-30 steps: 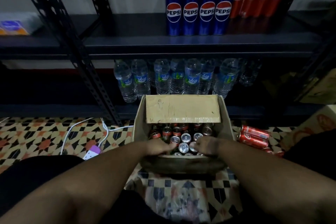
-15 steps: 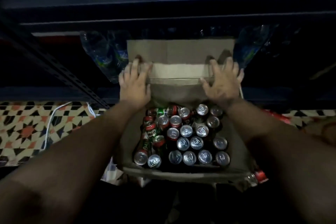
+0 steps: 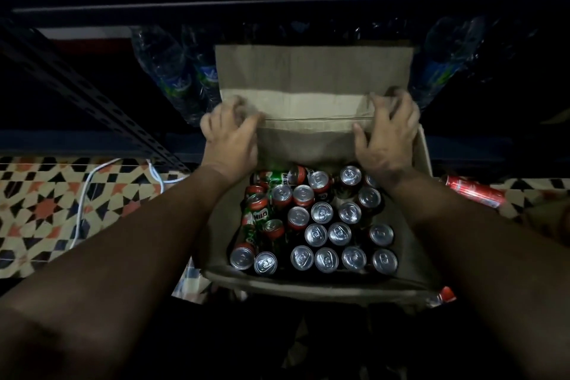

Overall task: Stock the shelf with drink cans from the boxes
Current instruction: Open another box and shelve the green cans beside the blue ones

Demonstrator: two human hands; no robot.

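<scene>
An open cardboard box [image 3: 314, 145] sits on the floor in front of the dark shelf [image 3: 277, 3]. It holds several green and red Milo cans [image 3: 320, 234], most upright, a few tilted at the left. The far flap [image 3: 314, 77] is folded back towards the shelf. My left hand [image 3: 229, 136] grips the far rim of the box at its left corner, fingers curled over the fold. At the right corner my right hand [image 3: 388, 136] grips the same rim, thumb inside the box.
Water bottles [image 3: 182, 80] stand on the lowest shelf behind the box. Red cans [image 3: 475, 191] lie on the patterned floor tiles at the right. A white cable [image 3: 89, 194] runs over the tiles at the left. A slanted shelf post [image 3: 77, 92] crosses the left side.
My hands went from inside the box to its far rim, and their fingers have curled over the fold. The flap is pushed back. The view has tipped down; the upper shelf is gone.
</scene>
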